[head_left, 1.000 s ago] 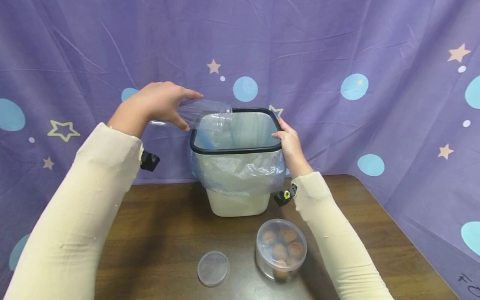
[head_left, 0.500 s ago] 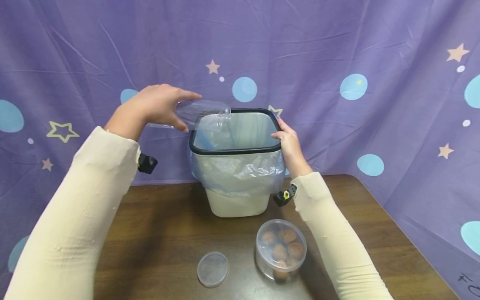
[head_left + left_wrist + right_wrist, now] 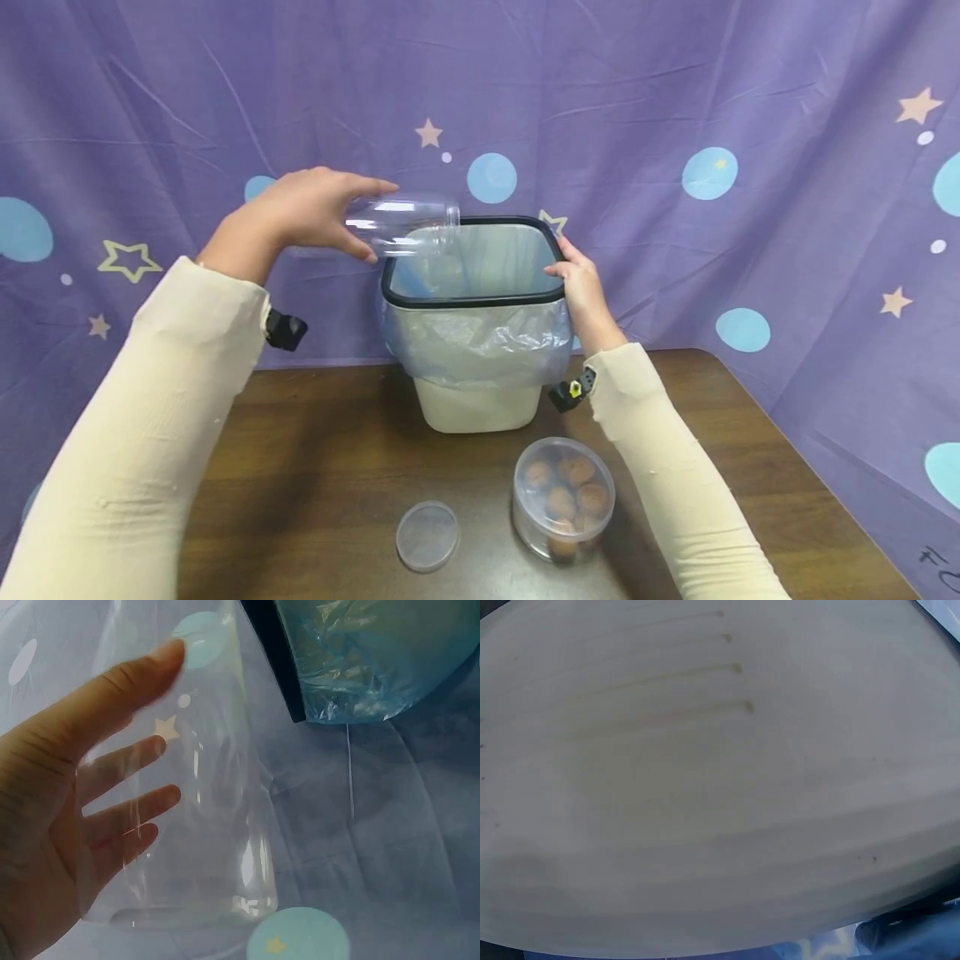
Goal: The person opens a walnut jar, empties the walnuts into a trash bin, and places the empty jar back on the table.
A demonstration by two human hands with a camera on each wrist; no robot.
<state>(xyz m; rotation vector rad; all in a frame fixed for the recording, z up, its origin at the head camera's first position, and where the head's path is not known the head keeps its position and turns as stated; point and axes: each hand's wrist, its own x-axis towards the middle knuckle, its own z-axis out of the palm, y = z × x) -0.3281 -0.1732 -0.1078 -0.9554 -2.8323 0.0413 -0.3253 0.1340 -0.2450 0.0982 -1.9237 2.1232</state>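
Observation:
My left hand (image 3: pixel 307 212) grips a clear plastic jar (image 3: pixel 408 227) round its side, thumb and fingers on opposite sides. The jar lies nearly level, its threaded neck over the left part of a bin (image 3: pixel 472 408). In the left wrist view the see-through jar (image 3: pixel 202 825) shows the fingers behind it and no contents. The bin is pale, with a black rim (image 3: pixel 472 302) and a bluish plastic liner (image 3: pixel 487 350) folded over its outside. At the right side of that rim, my right hand (image 3: pixel 587 296) holds on, thumb over the top edge.
On the brown table (image 3: pixel 337 467), a small round clear lid (image 3: pixel 427 536) lies in front of the bin. To its right stands a lidded clear tub (image 3: pixel 562 500) of round brown pieces. A purple patterned curtain (image 3: pixel 600 100) hangs behind. A pale streaked surface (image 3: pixel 705 787) fills the right wrist view.
The left hand and jar have shifted slightly left, and the jar's neck has come up a little, so it lies more level. The right hand and the bin stay in place.

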